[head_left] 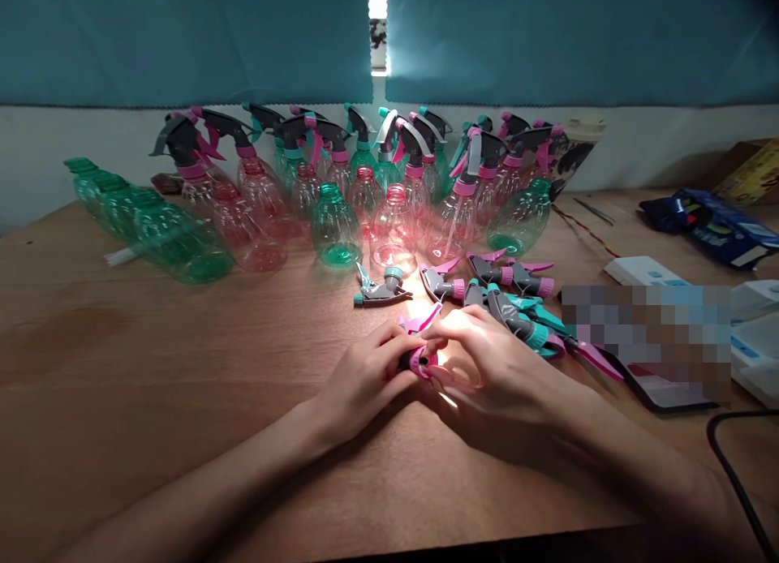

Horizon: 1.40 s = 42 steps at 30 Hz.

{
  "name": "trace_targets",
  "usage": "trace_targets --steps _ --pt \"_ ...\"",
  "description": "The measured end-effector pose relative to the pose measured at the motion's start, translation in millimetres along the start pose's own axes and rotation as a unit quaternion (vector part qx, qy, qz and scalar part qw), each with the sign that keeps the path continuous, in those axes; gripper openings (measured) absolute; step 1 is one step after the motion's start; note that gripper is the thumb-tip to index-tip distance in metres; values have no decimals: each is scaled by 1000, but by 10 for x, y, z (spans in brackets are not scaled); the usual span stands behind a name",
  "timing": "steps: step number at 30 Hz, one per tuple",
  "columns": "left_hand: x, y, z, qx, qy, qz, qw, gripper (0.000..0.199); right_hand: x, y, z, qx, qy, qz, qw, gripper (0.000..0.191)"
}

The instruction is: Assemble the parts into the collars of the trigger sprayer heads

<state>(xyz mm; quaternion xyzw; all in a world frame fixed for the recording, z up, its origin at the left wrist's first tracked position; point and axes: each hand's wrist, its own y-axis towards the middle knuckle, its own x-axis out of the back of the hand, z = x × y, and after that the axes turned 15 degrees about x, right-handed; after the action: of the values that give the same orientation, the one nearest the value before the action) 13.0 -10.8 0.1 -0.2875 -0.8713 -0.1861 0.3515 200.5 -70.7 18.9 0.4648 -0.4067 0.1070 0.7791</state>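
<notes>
My left hand (362, 376) is closed around a grey and pink spray trigger head (421, 363), low over the table. Its pink collar faces me, showing a dark opening. At that collar the fingertips of my right hand (496, 364) are pinched; whether they also hold some small part is hidden. Just beyond my hands lies a loose trigger head with a teal collar (385, 289). More loose pink and teal trigger heads (517, 320) are heaped beyond and beside my right hand. Behind them stands a clear pink bottle (394, 230) without a head, next to a green one (337, 230).
Several bottles with spray heads fitted (417, 174) stand in rows toward the wall. Green bottles (182, 238) lean at the left. On the right are a blurred-out flat device (648, 344), white power strips (648, 271), a black cable (730, 474), tweezers (593, 211) and a blue packet (721, 226).
</notes>
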Motion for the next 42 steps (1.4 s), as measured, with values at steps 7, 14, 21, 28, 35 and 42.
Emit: trace_targets --steps 7,14,21,28,35,42 --pt "-21 -17 0 14 -18 -20 1000 25 -18 32 25 1 -73 -23 997 22" --pt "-6 3 -4 11 -21 -8 1000 21 9 37 37 -78 17 -9 997 11" --pt "11 15 -11 22 -32 -11 999 27 -17 51 53 -36 64 -24 997 14" --pt "10 35 -22 42 -49 -15 998 31 45 62 -47 -60 56 48 995 10" --pt "-7 75 13 53 -56 -1 997 24 -28 -7 -56 -94 47 -34 994 41" --pt "-24 71 17 48 -60 -17 997 29 126 94 -27 -198 119 64 971 28"
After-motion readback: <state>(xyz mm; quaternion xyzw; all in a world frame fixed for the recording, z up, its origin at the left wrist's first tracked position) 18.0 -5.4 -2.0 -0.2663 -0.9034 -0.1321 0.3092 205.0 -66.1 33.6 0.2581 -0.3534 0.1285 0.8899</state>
